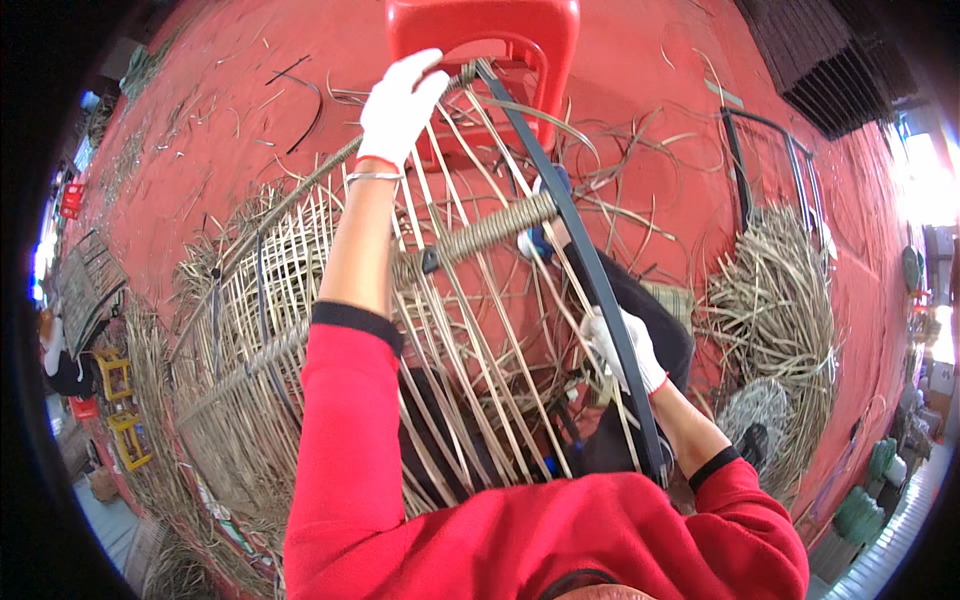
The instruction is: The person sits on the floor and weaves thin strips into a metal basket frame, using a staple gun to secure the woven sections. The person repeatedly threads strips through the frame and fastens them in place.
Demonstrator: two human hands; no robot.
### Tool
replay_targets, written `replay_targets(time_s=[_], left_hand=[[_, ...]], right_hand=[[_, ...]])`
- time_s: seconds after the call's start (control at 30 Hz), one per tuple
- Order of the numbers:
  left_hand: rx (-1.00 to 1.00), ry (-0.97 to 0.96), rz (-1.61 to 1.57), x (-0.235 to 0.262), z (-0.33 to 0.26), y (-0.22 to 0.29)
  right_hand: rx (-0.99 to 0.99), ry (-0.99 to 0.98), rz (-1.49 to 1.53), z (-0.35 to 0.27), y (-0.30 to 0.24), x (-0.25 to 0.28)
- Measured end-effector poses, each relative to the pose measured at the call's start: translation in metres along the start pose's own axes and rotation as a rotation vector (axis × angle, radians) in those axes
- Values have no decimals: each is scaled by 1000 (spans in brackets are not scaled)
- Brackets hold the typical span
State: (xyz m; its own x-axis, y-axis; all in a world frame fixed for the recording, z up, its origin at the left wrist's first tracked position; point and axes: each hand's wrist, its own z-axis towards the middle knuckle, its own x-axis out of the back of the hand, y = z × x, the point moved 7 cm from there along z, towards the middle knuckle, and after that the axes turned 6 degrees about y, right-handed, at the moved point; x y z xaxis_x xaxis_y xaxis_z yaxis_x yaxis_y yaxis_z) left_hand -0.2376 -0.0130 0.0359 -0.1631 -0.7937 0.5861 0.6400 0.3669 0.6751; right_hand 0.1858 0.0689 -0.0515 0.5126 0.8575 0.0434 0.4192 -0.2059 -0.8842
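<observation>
Across my lap leans a dark metal frame (585,235) strung with pale cane strips (466,290). A thick wrapped crossbar (490,228) runs through its middle. My left hand (400,108), in a white glove, lies at the far wrapped edge, with thumb and fingers stretched apart. My right hand (625,345), also gloved in white, is at the near right part of the frame's dark side bar, which passes in front of it. Its fingers curl by the outermost strips; what they pinch is hidden.
A red plastic stool (490,22) stands beyond the frame's far end. Bundled strips (768,300) lie on the red floor at right, below another dark metal frame (740,165). Loose strips are strewn around. Yellow plastic stools (125,440) stand at far left.
</observation>
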Motion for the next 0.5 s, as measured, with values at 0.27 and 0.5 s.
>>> replay_targets(time_s=[0.27, 0.5], left_hand=[[117, -157, -631, 92, -222, 200], [-172, -812, -109, 46, -430, 308]], right_hand=[[-3, 166, 67, -129, 73, 23], [87, 159, 22, -225, 120, 33]])
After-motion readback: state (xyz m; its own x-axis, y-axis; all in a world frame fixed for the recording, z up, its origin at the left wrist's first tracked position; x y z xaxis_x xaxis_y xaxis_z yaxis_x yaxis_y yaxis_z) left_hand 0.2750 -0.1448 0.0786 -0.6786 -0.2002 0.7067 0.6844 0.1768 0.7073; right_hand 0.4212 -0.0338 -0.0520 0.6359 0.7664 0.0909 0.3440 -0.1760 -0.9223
